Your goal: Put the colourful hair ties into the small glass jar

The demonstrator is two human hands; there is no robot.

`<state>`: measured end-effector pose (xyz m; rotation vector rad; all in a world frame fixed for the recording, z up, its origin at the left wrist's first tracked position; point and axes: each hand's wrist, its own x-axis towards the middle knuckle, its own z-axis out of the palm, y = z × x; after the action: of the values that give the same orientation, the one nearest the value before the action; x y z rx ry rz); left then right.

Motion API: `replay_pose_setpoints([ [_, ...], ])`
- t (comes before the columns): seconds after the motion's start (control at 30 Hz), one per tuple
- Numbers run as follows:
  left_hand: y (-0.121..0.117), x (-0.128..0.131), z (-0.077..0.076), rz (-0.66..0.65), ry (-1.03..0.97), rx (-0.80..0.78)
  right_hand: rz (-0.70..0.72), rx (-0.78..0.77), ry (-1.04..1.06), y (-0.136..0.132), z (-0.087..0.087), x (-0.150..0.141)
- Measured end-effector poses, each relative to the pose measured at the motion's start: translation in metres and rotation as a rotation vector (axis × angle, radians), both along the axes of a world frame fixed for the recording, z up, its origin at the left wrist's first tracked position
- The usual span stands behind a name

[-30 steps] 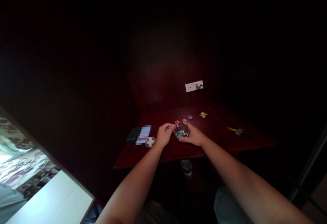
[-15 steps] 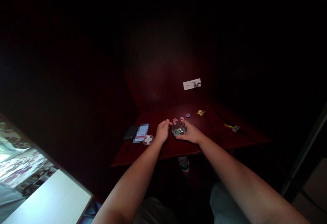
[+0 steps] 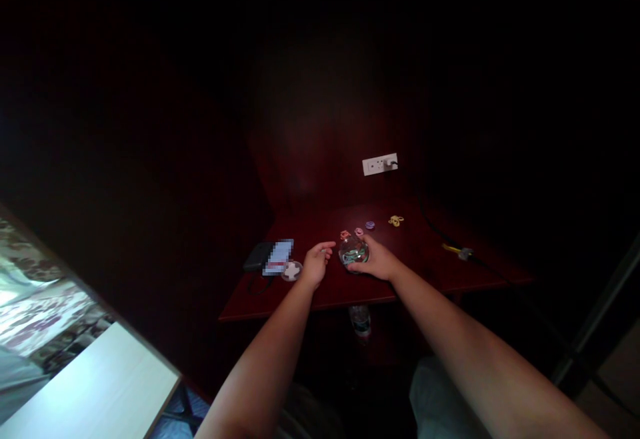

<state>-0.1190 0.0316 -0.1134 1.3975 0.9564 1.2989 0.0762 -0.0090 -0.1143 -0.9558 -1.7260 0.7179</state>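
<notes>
A small clear round container (image 3: 353, 250) with coloured bits inside stands on a dark red table (image 3: 430, 265). My right hand (image 3: 376, 260) is wrapped round its right side. My left hand (image 3: 317, 263) lies just left of the container, apart from it, fingers loosely curled and nothing visible in them. Small coloured rings lie beyond the container: a pink one (image 3: 345, 234), another pink one (image 3: 359, 231), a purple one (image 3: 370, 225) and a yellow cluster (image 3: 396, 221).
Left of my hands are a round white lid (image 3: 291, 270), a card (image 3: 279, 256) and a dark flat object (image 3: 259, 257). A white wall socket (image 3: 380, 164) has a cable running down to the right. A bottle (image 3: 360, 321) stands under the table. A pale surface (image 3: 90, 392) fills the lower left.
My left hand has drawn back from the container's rim and moved slightly left and down. My right hand stays on the container.
</notes>
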Motion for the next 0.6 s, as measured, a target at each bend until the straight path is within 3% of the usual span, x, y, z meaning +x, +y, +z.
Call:
replay_pose_setpoints([
  [0.17, -0.002, 0.002, 0.001, -0.048, -0.24, -0.137, 0.015, 0.01, -0.021, -0.004, 0.004, 0.0],
  [0.3, -0.007, 0.003, 0.005, -0.003, -0.247, -0.111, 0.043, 0.002, 0.006, -0.002, 0.002, -0.001],
  [0.43, -0.01, 0.007, 0.006, 0.06, -0.103, 0.013, 0.041, -0.005, 0.021, 0.004, -0.004, 0.0],
  [0.6, -0.016, 0.007, 0.01, 0.134, 0.108, 0.294, 0.02, -0.024, 0.005, 0.005, -0.006, 0.001],
])
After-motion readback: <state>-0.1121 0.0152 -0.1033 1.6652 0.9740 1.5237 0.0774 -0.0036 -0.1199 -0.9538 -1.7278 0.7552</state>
